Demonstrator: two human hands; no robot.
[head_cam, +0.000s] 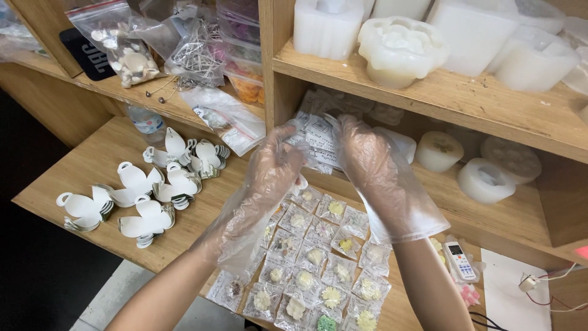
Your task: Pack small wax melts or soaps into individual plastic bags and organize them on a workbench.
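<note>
Head view: left hand and right hand, both in loose clear plastic gloves, are raised over the desk and meet at a small clear packet held between them, in front of the lower shelf. Left grip looks pinched on the packet's near-left edge; right grip is closed on its right side, though glove film blurs the fingertips, so exact contact is hard to read. Packet sits well above the grid of flower packets laid flat on the desk, near and below the hands. My read: the loose gloves are the weak point, so pinch with fingertips only, keep film out of the fold, and hold the packet level so the contents don't slide to a corner. Keep elbows up to avoid sweeping the laid-out rows. Left on the desk, white paper cutout stacks lie well apart. Far shelf holds white silicone moulds; white remote lies right of the grid, near the right forearm, so watch it when lowering that arm.
</note>
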